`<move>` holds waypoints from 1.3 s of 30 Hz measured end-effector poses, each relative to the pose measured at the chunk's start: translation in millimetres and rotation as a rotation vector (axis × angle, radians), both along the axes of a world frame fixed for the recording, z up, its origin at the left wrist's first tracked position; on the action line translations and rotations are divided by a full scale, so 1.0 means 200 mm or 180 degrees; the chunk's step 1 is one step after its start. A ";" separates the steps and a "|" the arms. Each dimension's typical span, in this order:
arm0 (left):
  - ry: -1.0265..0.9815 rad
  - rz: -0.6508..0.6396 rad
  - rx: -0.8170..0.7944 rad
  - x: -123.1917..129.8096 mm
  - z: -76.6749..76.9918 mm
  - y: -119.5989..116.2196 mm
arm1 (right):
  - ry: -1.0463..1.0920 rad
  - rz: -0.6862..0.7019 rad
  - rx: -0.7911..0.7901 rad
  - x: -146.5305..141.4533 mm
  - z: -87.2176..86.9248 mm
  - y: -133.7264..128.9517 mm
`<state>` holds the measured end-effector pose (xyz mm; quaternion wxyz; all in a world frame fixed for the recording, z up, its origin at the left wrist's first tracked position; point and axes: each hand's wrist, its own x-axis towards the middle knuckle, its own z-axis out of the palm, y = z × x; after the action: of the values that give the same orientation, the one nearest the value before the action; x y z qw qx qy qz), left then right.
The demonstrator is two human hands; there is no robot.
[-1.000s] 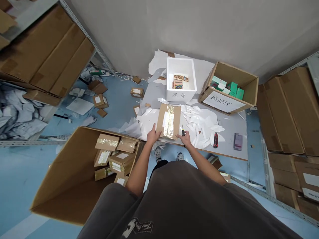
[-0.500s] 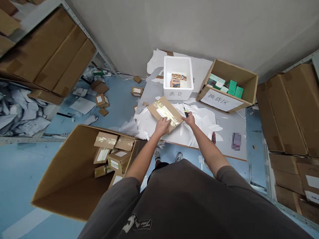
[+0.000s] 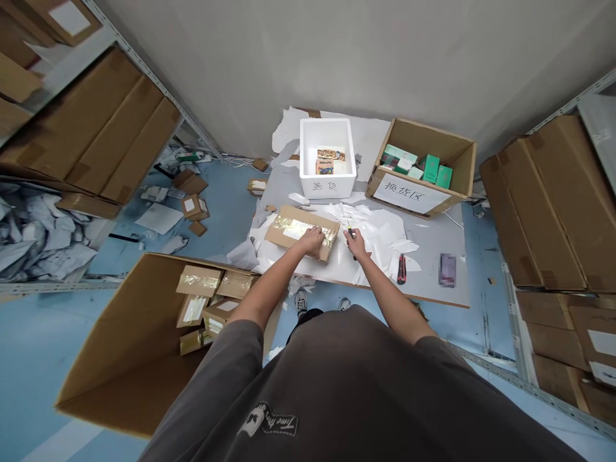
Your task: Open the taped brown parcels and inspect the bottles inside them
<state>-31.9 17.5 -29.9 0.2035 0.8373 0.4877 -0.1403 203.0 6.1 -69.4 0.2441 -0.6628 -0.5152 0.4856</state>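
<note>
A taped cardboard box with a white label lies on the table among paper scraps. My left hand is closed over its right part, fingers curled on the tape. Just right of the box, my right hand grips a yellow-and-black utility knife, its tip pointing away from me and apart from the box. A red-and-black tool lies to the right of that hand.
Behind the box stand a white foam box with small packets and a carton holding green boxes. At my left is a large open carton with several parcels. Loaded shelves flank both sides. A blurred-out item lies at the table's right.
The cardboard box has turned and shifted left, lying more squarely across the table. My right hand has come away from its edge with the utility knife. The view has shifted slightly.
</note>
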 end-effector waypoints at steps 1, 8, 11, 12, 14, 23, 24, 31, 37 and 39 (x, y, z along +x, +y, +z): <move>-0.0011 0.0082 0.0055 0.02 0.00 -0.02 | 0.0124 -0.0029 -0.0071 0.02 0.01 -0.03; 0.0016 0.0516 -0.0070 0.06 -0.03 -0.09 | 0.0365 0.0938 -0.0291 0.12 0.06 -0.10; 0.0025 0.0553 -0.0103 0.06 -0.03 -0.09 | 0.0233 0.1488 -0.0168 0.12 0.09 -0.05; 0.0008 0.0545 -0.0094 0.06 -0.03 -0.09 | 0.0142 0.1617 -0.0138 0.11 0.10 -0.02; -0.0017 0.0527 -0.0070 0.06 -0.04 -0.08 | -0.0147 0.1726 -0.0084 0.09 0.11 0.04; -0.0030 0.0603 -0.0212 0.06 -0.09 -0.06 | -0.0253 0.1864 -0.0864 0.07 0.12 0.24; -0.0019 0.0606 -0.0235 0.06 -0.09 -0.06 | -0.0105 0.1933 -0.0940 0.07 0.12 0.23; -0.0197 0.0627 -0.0291 0.05 -0.10 -0.06 | 0.0600 0.1939 -0.1418 0.08 0.09 0.08; -0.0117 0.0567 -0.0200 0.05 -0.09 -0.06 | 0.0807 0.1861 -0.1405 0.06 0.06 0.02; -0.0114 0.0558 -0.0196 0.05 -0.08 -0.06 | 0.0805 0.1894 -0.1458 0.04 0.06 -0.01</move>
<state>-21.5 4.7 -45.7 0.2493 0.7871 0.5509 -0.1219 210.7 5.0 -57.9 0.0001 -0.4568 -0.5289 0.7153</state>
